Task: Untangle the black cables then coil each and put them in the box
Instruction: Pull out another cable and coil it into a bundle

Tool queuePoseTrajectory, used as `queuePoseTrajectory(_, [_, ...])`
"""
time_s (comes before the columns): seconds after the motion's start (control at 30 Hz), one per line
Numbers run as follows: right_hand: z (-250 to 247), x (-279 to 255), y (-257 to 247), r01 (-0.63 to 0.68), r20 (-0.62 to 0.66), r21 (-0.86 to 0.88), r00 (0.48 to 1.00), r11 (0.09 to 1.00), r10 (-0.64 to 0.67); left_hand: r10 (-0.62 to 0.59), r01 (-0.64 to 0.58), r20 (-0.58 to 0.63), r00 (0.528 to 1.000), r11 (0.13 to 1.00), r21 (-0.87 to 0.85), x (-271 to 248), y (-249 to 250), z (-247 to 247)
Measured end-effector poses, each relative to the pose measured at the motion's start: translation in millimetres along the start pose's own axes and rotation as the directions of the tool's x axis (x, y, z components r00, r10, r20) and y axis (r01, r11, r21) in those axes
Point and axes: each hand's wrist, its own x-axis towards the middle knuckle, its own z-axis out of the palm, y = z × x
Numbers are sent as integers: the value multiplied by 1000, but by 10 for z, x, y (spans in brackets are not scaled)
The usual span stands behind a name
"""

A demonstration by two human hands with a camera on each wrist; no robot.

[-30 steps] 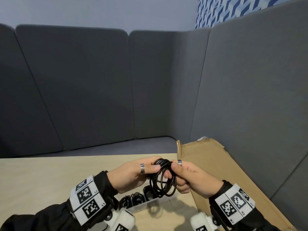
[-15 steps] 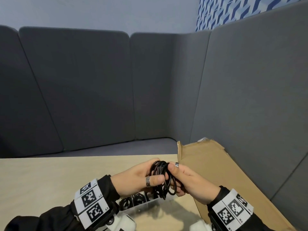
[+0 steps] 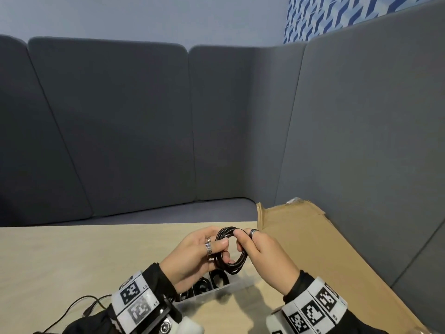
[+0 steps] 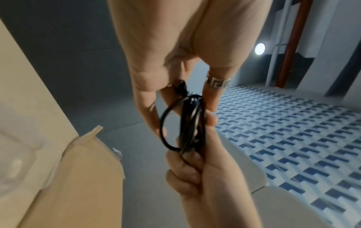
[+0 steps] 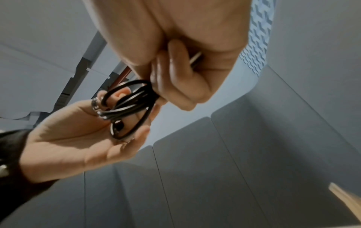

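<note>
Two hands [image 3: 192, 256] [image 3: 267, 259] around glossy round cable coil [image 3: 231, 251]

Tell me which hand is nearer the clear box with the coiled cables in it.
Left. The left hand is directly above the clear box, hiding part of it; the right hand is up and to its right. Both grip the black coil.

The coiled black cable [image 3: 230, 251] is a tight bundle of several glossy loops, held up in the air above the box and standing roughly on edge. One loop [image 4: 166, 128] has sprung a little loose from the rest (clearest in the left wrist view). Below it sits the clear plastic box [image 3: 216, 291] on the pale wooden table, with more black coils [image 3: 218, 280] already lying inside. Another loose black cable [image 3: 79, 307] trails across the tabletop near the left edge.
</note>
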Motion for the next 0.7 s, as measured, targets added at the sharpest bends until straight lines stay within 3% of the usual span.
queuePoseTrajectory(0.1, [14,-21,-21,7,-28,33,1000,999,-6,-5,3,-6,1000,974,-229,-4,-48,9])
queuePoseTrajectory(0.2, [35,-4,-43,0,-104,128,994,992,13,-17,82,115,993,802,-592,-32,-102,42])
queuePoseTrajectory(0.27, [43,3,-29,-5,-138,145,990,989,25,-31,110,131,991,749,-653,-11,-119,96])
queuePoseTrajectory(0.33, [27,-48,-14,-2,-117,95,993,996,13,-64,45,-12,998,816,-576,55,-112,106])
queuePoseTrajectory(0.37, [7,-98,1,1,-75,23,997,1000,1,-59,-8,-131,990,888,-459,80,-89,100])
queuePoseTrajectory(0.43, [-69,-190,14,50,39,-214,998,976,-42,62,-65,-330,942,998,0,113,-57,10])
queuePoseTrajectory(0.47, [-124,-213,1,109,77,-334,993,936,-89,146,-44,-356,923,959,279,112,-54,-48])
queuePoseTrajectory(0.5, [-177,-223,-28,181,93,-430,983,884,-157,200,-9,-333,921,868,497,102,-58,-99])
queuePoseTrajectory(0.53, [-231,-217,-55,252,77,-521,965,815,-250,208,22,-288,935,776,630,85,-58,-122])
queuePoseTrajectory(0.57, [-278,-194,-56,297,24,-621,932,725,-361,177,44,-248,953,726,687,64,-58,-118])
queuePoseTrajectory(0.63, [-363,-92,-7,255,-114,-780,840,571,-531,58,68,-191,980,803,592,4,-22,-20])
queuePoseTrajectory(0.7, [-392,19,52,181,-250,-771,795,610,-552,-35,56,-70,997,939,340,-56,58,127])
